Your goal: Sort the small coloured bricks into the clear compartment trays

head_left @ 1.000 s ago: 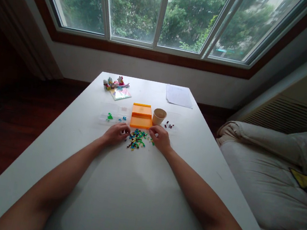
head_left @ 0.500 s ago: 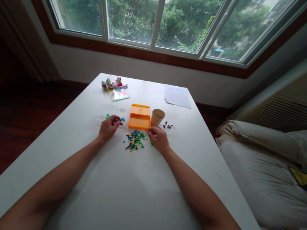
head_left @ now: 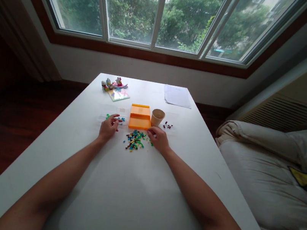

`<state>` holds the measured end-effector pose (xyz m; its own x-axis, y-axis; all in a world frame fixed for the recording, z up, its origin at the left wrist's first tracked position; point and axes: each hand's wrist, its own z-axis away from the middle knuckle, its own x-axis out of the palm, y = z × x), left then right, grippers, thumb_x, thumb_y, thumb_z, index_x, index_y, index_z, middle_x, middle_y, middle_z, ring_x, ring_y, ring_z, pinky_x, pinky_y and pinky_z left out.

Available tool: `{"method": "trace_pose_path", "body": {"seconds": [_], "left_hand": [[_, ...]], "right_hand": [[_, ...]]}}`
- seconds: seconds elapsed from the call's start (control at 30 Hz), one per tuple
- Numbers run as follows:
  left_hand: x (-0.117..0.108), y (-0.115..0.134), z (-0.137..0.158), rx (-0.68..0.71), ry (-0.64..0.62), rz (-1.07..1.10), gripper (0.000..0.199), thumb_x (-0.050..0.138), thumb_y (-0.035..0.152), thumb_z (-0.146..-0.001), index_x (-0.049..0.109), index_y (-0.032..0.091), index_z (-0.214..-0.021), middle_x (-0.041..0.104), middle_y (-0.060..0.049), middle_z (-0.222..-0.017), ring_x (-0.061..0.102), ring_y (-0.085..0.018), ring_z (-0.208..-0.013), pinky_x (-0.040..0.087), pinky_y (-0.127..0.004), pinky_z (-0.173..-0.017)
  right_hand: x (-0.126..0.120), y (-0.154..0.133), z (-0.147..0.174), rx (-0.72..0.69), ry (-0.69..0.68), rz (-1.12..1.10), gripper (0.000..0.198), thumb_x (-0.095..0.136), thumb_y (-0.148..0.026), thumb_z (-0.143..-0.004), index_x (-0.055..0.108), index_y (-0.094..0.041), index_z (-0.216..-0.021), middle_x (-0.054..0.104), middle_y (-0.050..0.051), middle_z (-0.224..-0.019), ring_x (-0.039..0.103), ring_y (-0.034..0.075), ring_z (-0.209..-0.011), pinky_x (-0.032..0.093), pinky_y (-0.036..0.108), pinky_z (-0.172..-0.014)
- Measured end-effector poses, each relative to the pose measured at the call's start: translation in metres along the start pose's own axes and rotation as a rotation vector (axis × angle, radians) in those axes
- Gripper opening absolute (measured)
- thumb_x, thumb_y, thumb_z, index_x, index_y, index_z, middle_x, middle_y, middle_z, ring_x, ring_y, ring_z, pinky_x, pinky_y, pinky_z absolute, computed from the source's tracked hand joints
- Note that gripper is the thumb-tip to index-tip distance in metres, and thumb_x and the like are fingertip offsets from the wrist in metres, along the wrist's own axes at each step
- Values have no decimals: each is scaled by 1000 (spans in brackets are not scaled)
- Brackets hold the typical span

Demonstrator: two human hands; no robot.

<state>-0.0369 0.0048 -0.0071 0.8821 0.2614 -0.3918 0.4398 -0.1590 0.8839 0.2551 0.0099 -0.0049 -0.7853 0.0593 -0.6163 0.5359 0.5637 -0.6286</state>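
My left hand (head_left: 108, 128) is over the near edge of a clear plastic tray (head_left: 104, 109), its fingers apart with nothing seen between them. Small green pieces (head_left: 108, 116) and blue pieces (head_left: 123, 119) lie in that tray. My right hand (head_left: 159, 139) rests by the near right corner of an orange box (head_left: 140, 122), thumb and fingers pressed together; anything in them is too small to make out. Between the hands spreads a pile of tiny coloured bricks (head_left: 135, 140), in blue, green, yellow and dark brown.
A brown paper cup (head_left: 157, 118) stands right of the orange box. Beside it, dark red pieces (head_left: 167, 125) lie in another clear tray (head_left: 176, 120). Toy figures (head_left: 113, 84), a colourful card (head_left: 119, 94) and white paper sheets (head_left: 177, 96) occupy the table's far end.
The fingers of my left hand have spread from a pinch above the blue pieces, and that hand has drawn back slightly. My right hand stays in place.
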Motion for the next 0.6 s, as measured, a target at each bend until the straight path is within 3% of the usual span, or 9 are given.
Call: {"method": "trace_pose_path", "body": {"seconds": [0.17,0.37,0.6], "left_hand": [[0,2,2,96,-84,-133,28,52,31,-91,65,23,-115,75,-2,-95,60,-11,-60,50,-25,-61],[4,3,5,238,-203,-273,24,55,27,-88,71,23,-106,73,-1,-85,59,-13,-64,47,-27,-66],[3,10,9,314,-313,-359,22,56,28,-89,74,23,-101,72,-2,-85,59,-15,-68,46,-27,-67]], "right_hand": [[1,0,-1,-62,-55,43,12,57,-25,-93,69,-20,-90,67,3,-83,58,15,-74,45,27,-71],[2,-5,-1,-157,-194,243,7,65,-25,-91,71,-23,-94,66,5,-92,58,19,-93,46,30,-84],[1,-12,0,-154,-202,421,10,61,-26,-93,69,-22,-97,63,8,-99,55,23,-102,44,33,-89]]}}
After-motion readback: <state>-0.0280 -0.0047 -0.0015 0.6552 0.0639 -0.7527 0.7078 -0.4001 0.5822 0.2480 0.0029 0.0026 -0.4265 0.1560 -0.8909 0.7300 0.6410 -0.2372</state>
